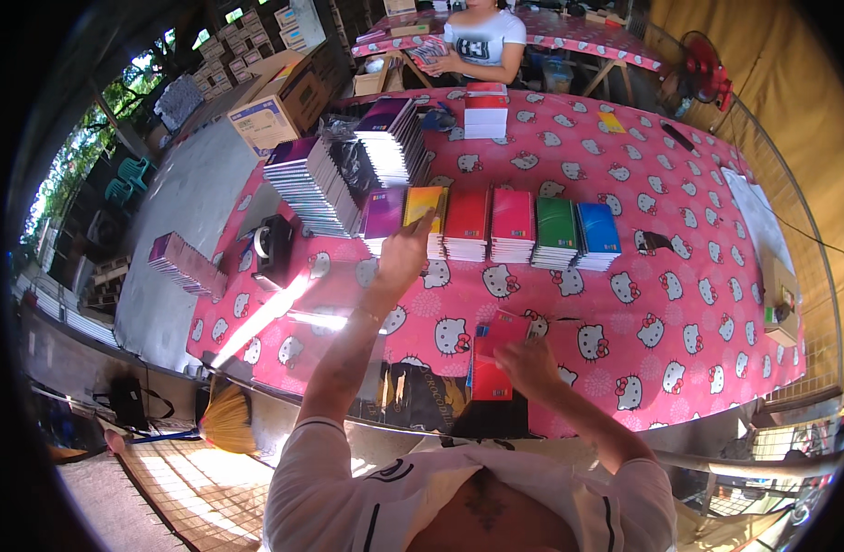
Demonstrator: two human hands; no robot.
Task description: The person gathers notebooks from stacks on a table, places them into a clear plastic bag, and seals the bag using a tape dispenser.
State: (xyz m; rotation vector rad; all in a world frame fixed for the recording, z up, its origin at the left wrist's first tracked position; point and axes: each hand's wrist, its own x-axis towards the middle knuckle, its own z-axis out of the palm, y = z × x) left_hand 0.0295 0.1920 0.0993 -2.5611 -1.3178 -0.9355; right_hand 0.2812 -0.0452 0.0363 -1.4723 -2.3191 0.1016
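A row of small spiral notebook stacks runs across the table: purple [383,212], yellow [421,201], red [467,212], pink [513,212], green [555,221] and blue [598,226]. My left hand [407,250] reaches over to the yellow stack, its fingers stretched onto the top notebook, which lies flat. Nearer to me, my right hand [528,364] is closed on a pink notebook [508,329], tilted above a red notebook [492,385]. A bit of blue cover shows at the left side of this pile.
Tall notebook stacks [311,189] stand at the back left, near a cardboard box [279,106]. A black tape dispenser [273,250] sits at left. Another red stack [486,112] is farther back. Across the table, a person [484,41] holds notebooks. A red fan [704,69] stands at right.
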